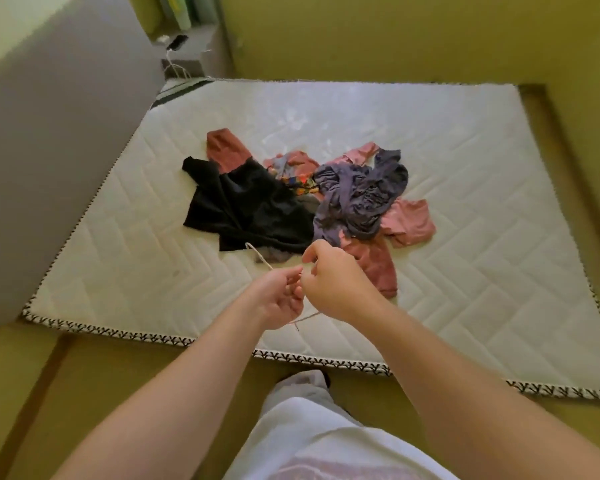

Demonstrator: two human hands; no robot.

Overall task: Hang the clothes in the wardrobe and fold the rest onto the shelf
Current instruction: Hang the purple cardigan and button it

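A heap of clothes lies in the middle of the white quilted mattress [465,174]: a black garment [243,206] on the left, a purple-grey one [357,195] on the right, pink pieces [407,220] around them. Above the mattress's near edge, both hands hold a thin white wire hanger [258,258]. My left hand [278,299] pinches the wire from the left. My right hand [329,282] grips it from the right, fingers curled. The hanger's hooked end sticks out towards the black garment; another bit of wire shows below the hands.
A grey wardrobe side [49,150] rises on the left of the mattress. Behind it a small dark stand [187,53] carries a phone and a cable. Yellow-green floor surrounds the mattress. My white-clad leg [305,427] stands at its near edge.
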